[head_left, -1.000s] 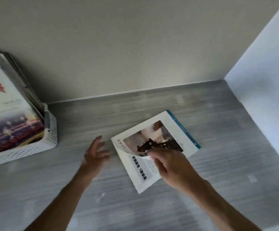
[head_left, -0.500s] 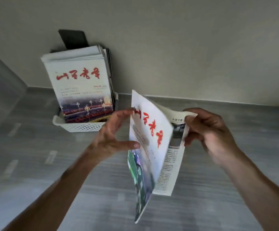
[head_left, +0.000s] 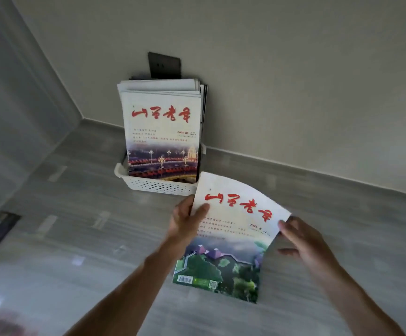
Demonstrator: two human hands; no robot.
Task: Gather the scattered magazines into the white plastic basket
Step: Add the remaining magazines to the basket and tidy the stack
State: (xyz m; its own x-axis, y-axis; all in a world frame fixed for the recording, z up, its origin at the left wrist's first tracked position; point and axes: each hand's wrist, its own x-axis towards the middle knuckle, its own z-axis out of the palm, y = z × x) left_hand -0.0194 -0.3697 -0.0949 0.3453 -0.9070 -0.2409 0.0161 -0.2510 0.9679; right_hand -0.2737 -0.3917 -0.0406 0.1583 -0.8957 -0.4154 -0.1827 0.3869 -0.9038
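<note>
So compared with half a second back, the magazine is no longer a floppy, half-open mess hanging edge-on between the hands. It's now closed up and turned cover-up, red title and green landscape facing the camera. A second back it was lying on the grey floor with the cover only being peeled up, so it's gone from floor to properly in hand pretty fast.

Going left to right: the white plastic basket sits up and to the left of the grip, against the wall, already packed with upright magazines, with a dark wall plate behind them. The held magazine's top left corner sits just beside the basket's right front corner; I can't tell if they touch.

The left hand is closed on the magazine's upper left edge, thumb on top of the cover and the other fingers hidden underneath. The cover bows upward between the two grips, so it's a soft, bendy thing rather than a stiff board.

The right hand pinches the upper right corner, thumb tip on the cover edge, other fingers curled below it.

What it means for the task, as I read it: the pickup and tidy-up part is done and this one is on its way in. What's left looks like tilting it upright and sliding it down in front of the packed stack, and that slot looks tight.
</note>
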